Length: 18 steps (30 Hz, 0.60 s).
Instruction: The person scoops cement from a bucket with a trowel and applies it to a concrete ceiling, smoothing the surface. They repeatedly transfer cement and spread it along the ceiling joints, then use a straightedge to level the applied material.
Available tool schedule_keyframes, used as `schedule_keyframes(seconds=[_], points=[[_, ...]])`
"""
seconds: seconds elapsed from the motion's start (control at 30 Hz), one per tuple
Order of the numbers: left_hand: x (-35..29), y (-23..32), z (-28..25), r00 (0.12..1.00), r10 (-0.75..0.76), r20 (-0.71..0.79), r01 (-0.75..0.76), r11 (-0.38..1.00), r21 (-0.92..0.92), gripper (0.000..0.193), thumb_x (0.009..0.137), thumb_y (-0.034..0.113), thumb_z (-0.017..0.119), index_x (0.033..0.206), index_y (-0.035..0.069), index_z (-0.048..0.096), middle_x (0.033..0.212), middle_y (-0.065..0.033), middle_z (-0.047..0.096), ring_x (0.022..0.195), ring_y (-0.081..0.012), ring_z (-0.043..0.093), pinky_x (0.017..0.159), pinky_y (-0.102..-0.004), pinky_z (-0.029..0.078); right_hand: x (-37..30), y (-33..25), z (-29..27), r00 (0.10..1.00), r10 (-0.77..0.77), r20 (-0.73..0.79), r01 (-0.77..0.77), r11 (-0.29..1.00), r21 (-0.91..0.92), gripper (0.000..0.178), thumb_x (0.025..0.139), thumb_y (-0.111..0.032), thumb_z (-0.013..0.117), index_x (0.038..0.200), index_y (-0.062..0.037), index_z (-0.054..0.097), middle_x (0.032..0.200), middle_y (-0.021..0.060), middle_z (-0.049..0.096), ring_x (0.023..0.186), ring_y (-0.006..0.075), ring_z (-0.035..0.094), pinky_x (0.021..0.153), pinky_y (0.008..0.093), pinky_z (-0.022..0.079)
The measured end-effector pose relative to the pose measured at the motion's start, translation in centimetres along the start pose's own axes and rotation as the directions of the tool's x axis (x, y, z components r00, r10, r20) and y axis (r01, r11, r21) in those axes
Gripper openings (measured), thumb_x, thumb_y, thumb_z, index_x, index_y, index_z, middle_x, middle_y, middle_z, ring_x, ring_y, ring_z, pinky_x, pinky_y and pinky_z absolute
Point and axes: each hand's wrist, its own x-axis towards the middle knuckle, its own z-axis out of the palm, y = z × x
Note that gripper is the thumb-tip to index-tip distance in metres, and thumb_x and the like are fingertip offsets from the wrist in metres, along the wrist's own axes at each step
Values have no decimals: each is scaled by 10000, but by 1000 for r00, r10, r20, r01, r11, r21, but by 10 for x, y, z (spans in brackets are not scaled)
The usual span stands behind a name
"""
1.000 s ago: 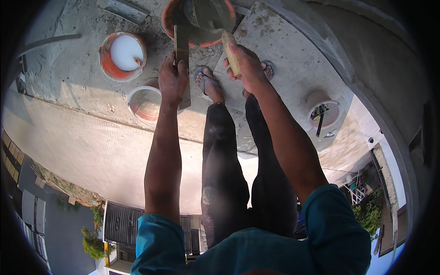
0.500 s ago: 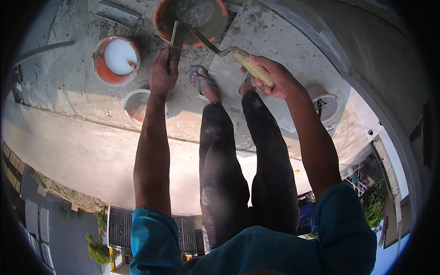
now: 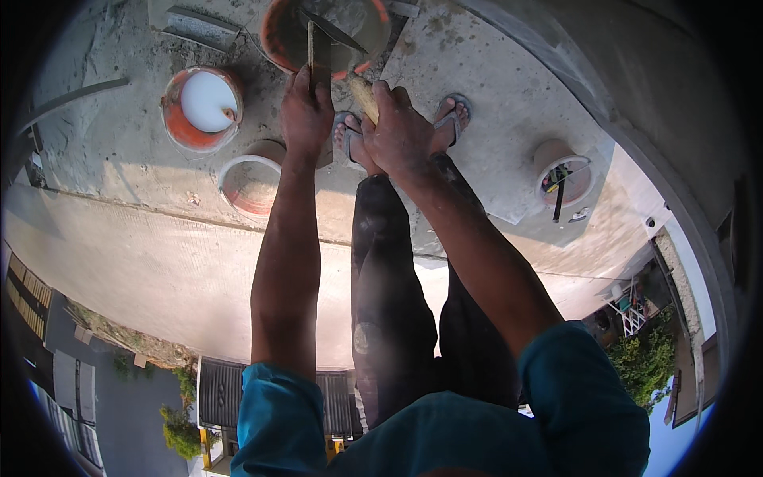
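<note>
My right hand [image 3: 397, 131] is closed around the pale wooden handle of a trowel [image 3: 338, 33]. The trowel's dark blade crosses over an orange tub [image 3: 273, 49] of wet grey mix, beside the tool in my other hand. My left hand [image 3: 308, 119] grips a flat, board-like tool [image 3: 321, 62] that stands nearly edge-on; its lower part is hidden by the fingers. The two hands are close together, just on my side of the tub. Whether blade and flat tool touch, I cannot tell.
An orange bucket [image 3: 179, 127] of whitish liquid stands at the left. Nearer is a pale bucket [image 3: 226, 171], and a bucket [image 3: 544, 155] with tools sits at the right. A metal channel [image 3: 200, 30] lies far left. My sandalled feet [image 3: 451, 115] are below the tub; a wall curves along the right.
My right hand has swung left and turned over, bringing the trowel blade across beside the flat tool. My left hand has shifted slightly right and away from me. My right foot has moved right.
</note>
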Motion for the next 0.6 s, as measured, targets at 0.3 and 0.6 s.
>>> schedule_keyframes(seconds=[0.3,0.6], points=[[1,-46,-26,993,103,56,-108,991,83,389,943,173,561,1318,71,540,1103,-183,613,962,-415,630,785,-496,521,-20,50,-60,993,-49,-103,81,939,335,431,738,-400,847,914,-78,621,740,96,669,655,284,660,718,445,502],[2,-53,-43,970,237,54,-241,965,99,392,920,139,585,1306,73,567,1083,-163,618,903,-388,646,744,-462,535,10,47,-67,974,-203,-98,225,908,354,330,818,-252,838,914,-37,607,742,55,679,468,125,621,408,272,474]])
